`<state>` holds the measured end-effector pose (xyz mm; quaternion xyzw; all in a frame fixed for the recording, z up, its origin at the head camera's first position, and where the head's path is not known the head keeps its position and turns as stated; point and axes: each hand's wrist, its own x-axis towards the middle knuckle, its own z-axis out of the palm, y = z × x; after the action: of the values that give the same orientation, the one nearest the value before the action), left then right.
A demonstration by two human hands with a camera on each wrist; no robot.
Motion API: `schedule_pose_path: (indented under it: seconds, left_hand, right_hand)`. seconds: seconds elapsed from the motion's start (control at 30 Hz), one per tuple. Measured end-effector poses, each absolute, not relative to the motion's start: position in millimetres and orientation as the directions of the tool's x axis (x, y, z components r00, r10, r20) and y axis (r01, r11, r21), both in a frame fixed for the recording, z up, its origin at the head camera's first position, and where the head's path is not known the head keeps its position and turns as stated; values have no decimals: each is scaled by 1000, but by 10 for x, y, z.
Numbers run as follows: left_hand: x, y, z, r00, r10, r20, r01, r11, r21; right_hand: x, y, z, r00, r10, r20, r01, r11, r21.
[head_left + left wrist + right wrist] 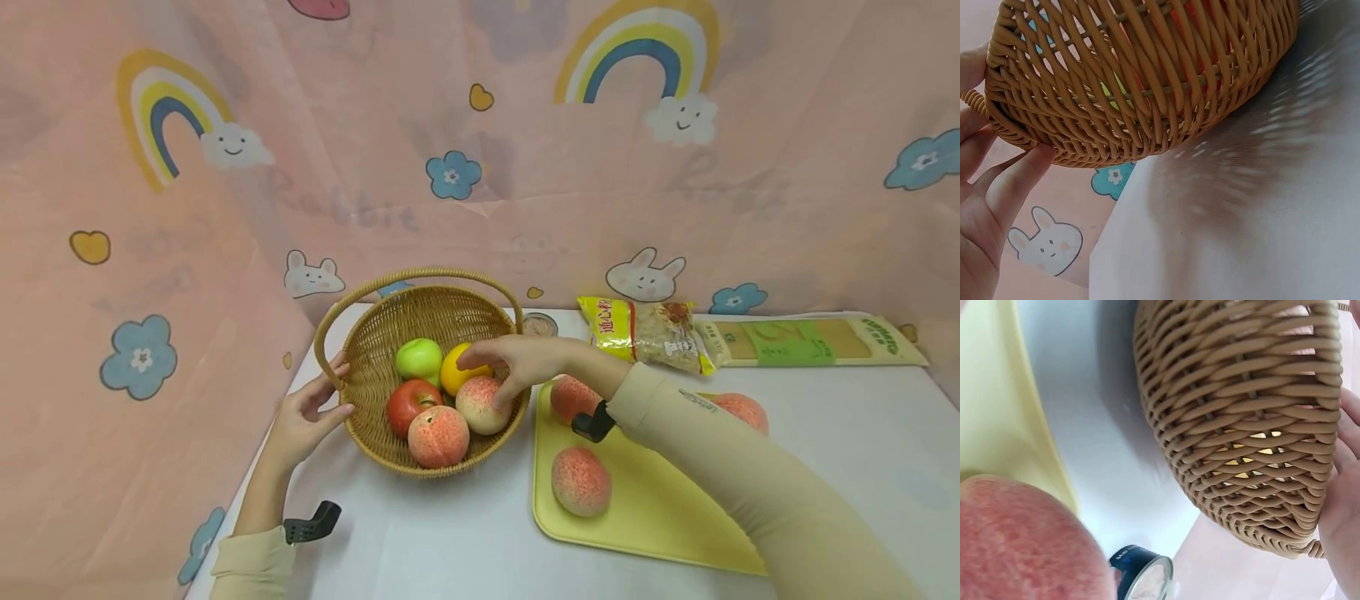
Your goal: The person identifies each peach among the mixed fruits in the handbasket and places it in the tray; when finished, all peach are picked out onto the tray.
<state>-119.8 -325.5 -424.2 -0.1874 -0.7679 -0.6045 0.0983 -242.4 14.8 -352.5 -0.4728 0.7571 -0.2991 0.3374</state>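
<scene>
"Pink printed backdrop (375, 221), white table (427, 533). Head view: which relation counts?"

"Right hand (528, 360) to peach (480, 410). Peach is inside the wicker basket (386, 325), under the hand, between thumb and fingertips; thumb seems to touch its right side. Fingertips reach over the orange (453, 375) just beyond."

"Gripping it?"

"Can't tell. Fingers arch over; contact past the thumb is hidden. Long axis: none clear, near round."

"Nearer hand?"

"Right, easily. Left hand (300, 421) is across the basket, pinching the rim by the handle (427, 272)."

"Left wrist?"

"Same pinch: thumb tip at the rim, other fingers past the edge. Can't pick out the peach; bits of red and green through the weave."

"Right wrist?"

"Right hand at frame edge, beyond the rim, fingertips hidden. Yellow shows through the weave. Big tray peach (1029, 544), low left, is a different one, by the yellow tray (997, 412), outside the basket."

"Judgement?"

"Move turns on the hand being right above the peach, orange crowding the fingertips."
</scene>
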Motion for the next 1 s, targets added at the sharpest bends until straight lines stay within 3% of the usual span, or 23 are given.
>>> schedule_pose_path:
  seconds: [0.3,1.0]
  left_hand:
    - [-1215,-3253,-4235,-908,166,385,414,218,884]
    - [-1224,-3220,-4196,-917,150,370,396,225,890]
  right_hand:
    - [-2510,79,-3529,-257,-909,-329,-561,417,-715]
    - [-2442,41,-3536,-315,-887,-338,-732,454,-508]
